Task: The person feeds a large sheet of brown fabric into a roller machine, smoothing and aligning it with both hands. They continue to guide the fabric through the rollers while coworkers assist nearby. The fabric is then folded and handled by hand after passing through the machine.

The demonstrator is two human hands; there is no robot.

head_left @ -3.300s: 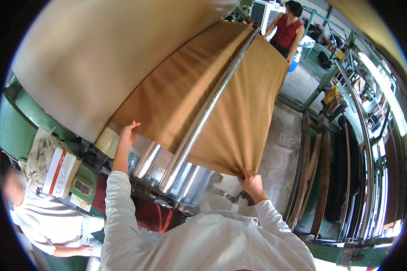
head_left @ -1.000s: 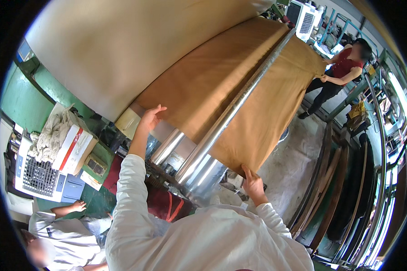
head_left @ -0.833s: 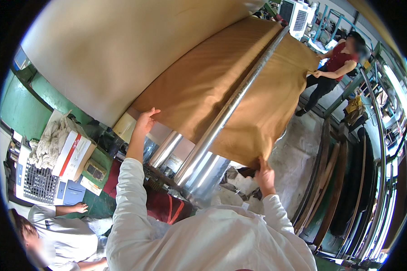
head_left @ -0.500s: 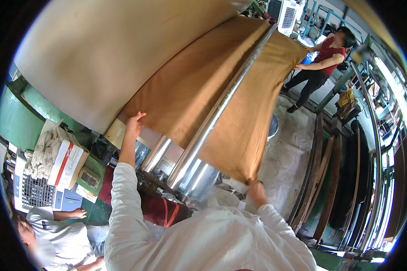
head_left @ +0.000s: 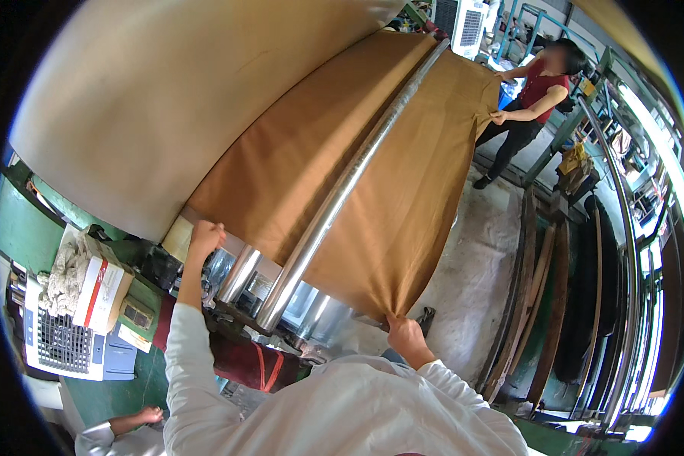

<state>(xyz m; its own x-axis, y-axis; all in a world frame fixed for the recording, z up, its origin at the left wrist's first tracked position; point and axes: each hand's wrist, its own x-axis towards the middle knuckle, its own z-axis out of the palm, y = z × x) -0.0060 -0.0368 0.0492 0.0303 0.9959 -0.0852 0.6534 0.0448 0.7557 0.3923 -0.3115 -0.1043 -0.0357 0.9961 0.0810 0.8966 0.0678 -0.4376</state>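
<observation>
A wide sheet of brown fabric point(head_left: 414, 205) comes off a large pale drum point(head_left: 205, 91) and passes beneath a long shiny metal bar point(head_left: 349, 171). My right hand point(head_left: 409, 339) grips its near right corner, and folds fan out from the fist. At the sheet's near left edge, close to the drum, my left hand point(head_left: 205, 239) is closed with curled fingers. Whether it pinches the fabric edge is hidden. Across the sheet, a co-worker in a red sleeveless top point(head_left: 543, 90) holds the far right edge with both hands.
A shorter metal roller point(head_left: 241, 273) lies beside the bar's near end. To the left stand an open carton point(head_left: 99, 292) with pale rags and a white-and-blue air cooler point(head_left: 61, 334). Another person's forearm point(head_left: 137, 419) shows at lower left. Long wooden boards point(head_left: 551, 311) line the right.
My right hand has moved left with the fabric corner. My left hand has shifted left and down, its fingers now curled in. The other person at lower left has mostly left view.
</observation>
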